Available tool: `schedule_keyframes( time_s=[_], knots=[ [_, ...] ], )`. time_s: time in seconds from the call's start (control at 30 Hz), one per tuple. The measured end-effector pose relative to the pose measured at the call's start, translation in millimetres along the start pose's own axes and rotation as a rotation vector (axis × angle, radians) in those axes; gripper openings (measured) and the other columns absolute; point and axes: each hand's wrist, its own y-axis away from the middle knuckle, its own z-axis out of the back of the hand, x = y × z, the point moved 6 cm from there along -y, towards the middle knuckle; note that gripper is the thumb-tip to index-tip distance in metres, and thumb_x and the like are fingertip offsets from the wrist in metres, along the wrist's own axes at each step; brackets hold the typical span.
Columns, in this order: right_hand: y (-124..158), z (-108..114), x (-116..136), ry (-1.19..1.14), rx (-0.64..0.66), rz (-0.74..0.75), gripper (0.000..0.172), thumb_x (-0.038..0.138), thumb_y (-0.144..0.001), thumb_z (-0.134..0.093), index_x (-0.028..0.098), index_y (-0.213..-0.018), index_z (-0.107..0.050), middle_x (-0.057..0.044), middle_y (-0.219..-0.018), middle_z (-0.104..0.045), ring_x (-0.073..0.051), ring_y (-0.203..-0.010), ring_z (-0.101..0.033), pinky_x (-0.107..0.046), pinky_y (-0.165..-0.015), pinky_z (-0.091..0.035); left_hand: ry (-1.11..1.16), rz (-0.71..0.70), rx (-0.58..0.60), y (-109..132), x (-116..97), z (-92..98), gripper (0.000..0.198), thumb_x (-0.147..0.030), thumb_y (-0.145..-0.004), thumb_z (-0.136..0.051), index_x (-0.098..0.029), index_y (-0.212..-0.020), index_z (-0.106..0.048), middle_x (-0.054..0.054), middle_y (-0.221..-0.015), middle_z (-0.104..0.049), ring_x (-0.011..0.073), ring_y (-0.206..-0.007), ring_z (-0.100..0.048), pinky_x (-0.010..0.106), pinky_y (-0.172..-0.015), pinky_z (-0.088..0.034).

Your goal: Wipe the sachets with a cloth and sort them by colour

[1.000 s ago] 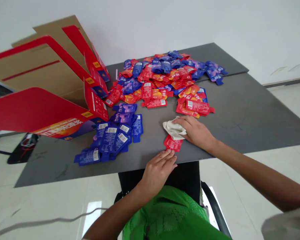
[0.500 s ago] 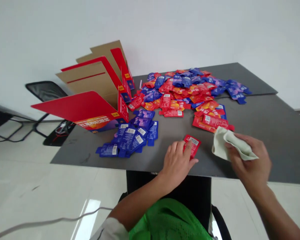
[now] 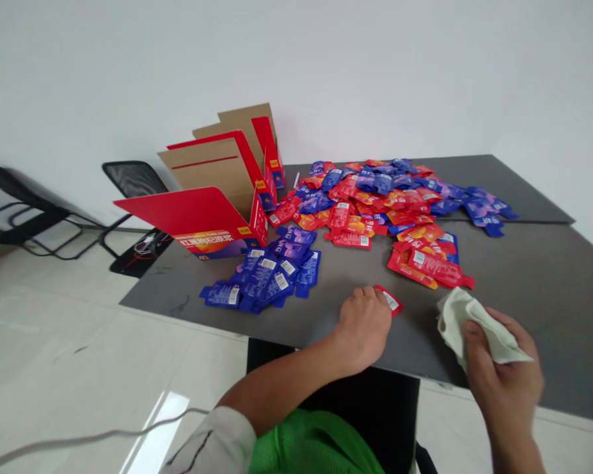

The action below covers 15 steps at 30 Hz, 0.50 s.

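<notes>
My left hand [image 3: 364,328] is at the front of the table with its fingers curled over a small red pouch [image 3: 393,303]. Only the pouch's right part with a barcode label shows; the rest is under the hand. In my right hand [image 3: 508,368] is a folded whitish cloth [image 3: 462,319], pinched between thumb and fingers just above the table's front edge. Several red pouches [image 3: 425,262] lie in a small stack beyond the hands. To the left, blue pouches [image 3: 264,280] overlap in a loose group, most with barcodes facing up.
A large mixed pile of red and blue pouches [image 3: 375,191] covers the back of the grey table [image 3: 524,289]. Open red cartons [image 3: 212,224] stand in a row at the left edge. Black chairs [image 3: 133,178] are beyond, and a cable [image 3: 93,436] runs along the floor.
My left hand's fingers have curled in and now cover more of the red pouch. The right hand has turned slightly with the cloth still in it. The view has shifted a little.
</notes>
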Motion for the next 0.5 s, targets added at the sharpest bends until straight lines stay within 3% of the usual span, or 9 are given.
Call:
schedule_keyframes(
  time_s=[0.13,0.27,0.33,0.43,0.5],
  knots=[
    [-1,0,10,-0.017,0.018,-0.029,0.062,0.064,-0.088,-0.066,0.020,-0.132,-0.066,-0.015,-0.129,-0.067,-0.038,-0.116,-0.064,-0.053,-0.103,-0.046,0.146,-0.049,0.102,-15,26,-5.2,0.076,-0.049,-0.075,-0.091,-0.011,-0.132,-0.058,0.018,-0.127,-0.063,0.0332,-0.120,-0.062,0.039,-0.101,-0.051],
    [-3,0,10,-0.024,0.026,-0.026,0.062,0.066,-0.088,-0.066,0.020,-0.129,-0.067,-0.016,-0.125,-0.067,-0.038,-0.113,-0.064,-0.053,-0.100,-0.047,0.380,-0.019,0.148,-24,55,-15.3,0.094,-0.051,-0.063,-0.096,-0.016,-0.139,-0.054,0.015,-0.131,-0.061,0.0338,-0.126,-0.060,0.037,-0.103,-0.048],
    [-3,-1,8,-0.030,0.037,-0.025,0.063,0.066,-0.087,-0.066,0.020,-0.130,-0.066,-0.016,-0.124,-0.067,-0.038,-0.111,-0.065,-0.053,-0.098,-0.047,0.480,0.004,0.122,-25,65,-17.5,0.080,-0.048,-0.065,-0.094,-0.019,-0.131,-0.059,0.011,-0.126,-0.064,0.0314,-0.121,-0.062,0.035,-0.097,-0.049],
    [-5,-2,5,-0.032,0.049,-0.018,0.063,0.067,-0.087,-0.066,0.020,-0.129,-0.067,-0.016,-0.123,-0.068,-0.037,-0.107,-0.065,-0.053,-0.096,-0.048,0.546,0.040,0.100,-21,76,-18.6,0.044,-0.048,-0.079,-0.083,-0.021,-0.108,-0.065,0.005,-0.108,-0.071,0.0267,-0.105,-0.068,0.031,-0.083,-0.049],
    [-5,-2,4,-0.029,0.040,-0.022,0.063,0.067,-0.087,-0.066,0.020,-0.128,-0.067,-0.015,-0.121,-0.068,-0.037,-0.105,-0.066,-0.052,-0.094,-0.049,0.553,0.065,0.105,-17,80,-18.8,0.034,-0.051,-0.088,-0.072,-0.022,-0.103,-0.064,0.003,-0.100,-0.072,0.0243,-0.094,-0.069,0.030,-0.074,-0.046]
  ],
)
